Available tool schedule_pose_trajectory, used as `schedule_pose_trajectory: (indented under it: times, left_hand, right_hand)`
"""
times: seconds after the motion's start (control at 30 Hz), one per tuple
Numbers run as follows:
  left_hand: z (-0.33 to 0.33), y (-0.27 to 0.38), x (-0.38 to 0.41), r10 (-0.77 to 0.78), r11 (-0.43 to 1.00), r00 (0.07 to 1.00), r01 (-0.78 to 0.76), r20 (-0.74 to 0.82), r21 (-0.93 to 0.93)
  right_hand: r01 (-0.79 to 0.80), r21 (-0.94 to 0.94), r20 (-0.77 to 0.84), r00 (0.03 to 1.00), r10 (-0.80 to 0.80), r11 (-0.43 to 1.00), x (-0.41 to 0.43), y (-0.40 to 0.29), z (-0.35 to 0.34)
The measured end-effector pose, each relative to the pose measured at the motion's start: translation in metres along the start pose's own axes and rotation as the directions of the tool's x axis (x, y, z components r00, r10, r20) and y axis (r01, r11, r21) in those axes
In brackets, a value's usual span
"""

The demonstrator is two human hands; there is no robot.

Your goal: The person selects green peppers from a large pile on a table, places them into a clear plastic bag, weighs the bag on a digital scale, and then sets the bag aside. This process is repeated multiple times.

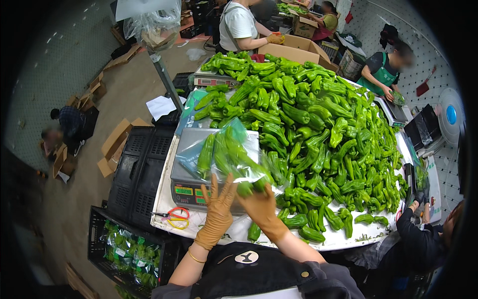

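A clear plastic bag with several green peppers [233, 149] lies over the steel plate of a digital scale [179, 155]. My left hand [218, 209], in a tan glove, is at the scale's front with its fingers spread, near the bag's lower edge; nothing shows in its grasp. My right hand [259, 211], also gloved, is blurred at the lower ends of the bagged peppers; whether it grips them is unclear. A large heap of green peppers [317, 123] covers much of the white table [237, 228]. Scissors [177, 216] with red and yellow handles lie left of my left hand.
Black plastic crates [138, 168] stand left of the table; a lower crate [91, 239] holds bagged peppers. A metal pole [166, 82] rises beyond the scale. Other people work around the table, one in a green apron [381, 76] at another scale [392, 112]. Open cardboard boxes [117, 144] sit on the floor.
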State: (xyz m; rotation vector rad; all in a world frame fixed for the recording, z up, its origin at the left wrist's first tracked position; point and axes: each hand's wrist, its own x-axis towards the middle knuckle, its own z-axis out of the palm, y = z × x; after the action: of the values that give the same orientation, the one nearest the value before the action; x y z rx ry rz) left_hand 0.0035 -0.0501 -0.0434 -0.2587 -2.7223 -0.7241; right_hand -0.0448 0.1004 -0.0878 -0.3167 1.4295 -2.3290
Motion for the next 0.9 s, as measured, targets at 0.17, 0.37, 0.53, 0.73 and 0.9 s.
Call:
schedule_pose_trajectory:
  times: [0.17,0.37,0.53,0.73,0.9]
  left_hand:
    - [-0.008,-0.006,-0.011,0.058,0.998,0.997,-0.057,0.051,-0.020]
    - [-0.017,-0.025,-0.021,0.036,0.996,0.997,-0.042,0.075,0.073]
    - [-0.026,-0.034,-0.030,-0.058,0.997,0.996,0.062,-0.073,0.049]
    - [-0.012,-0.008,-0.036,-0.097,0.992,0.992,0.090,-0.083,-0.087]
    - [-0.002,0.004,-0.038,-0.078,0.992,0.997,0.077,-0.006,-0.099]
  right_hand:
    - [-0.206,0.391,-0.012,0.973,0.229,0.897,0.040,0.075,-0.023]
    - [-0.272,-0.070,0.019,0.962,0.274,0.960,-0.025,-0.016,-0.037]
    - [-0.064,-0.399,-0.333,0.940,-0.079,0.915,-0.044,-0.060,-0.096]
    - [-0.141,-0.499,-0.545,0.818,-0.183,0.855,-0.082,-0.074,-0.145]
    - [-0.065,-0.874,0.023,0.984,0.174,0.482,-0.105,-0.010,-0.099]
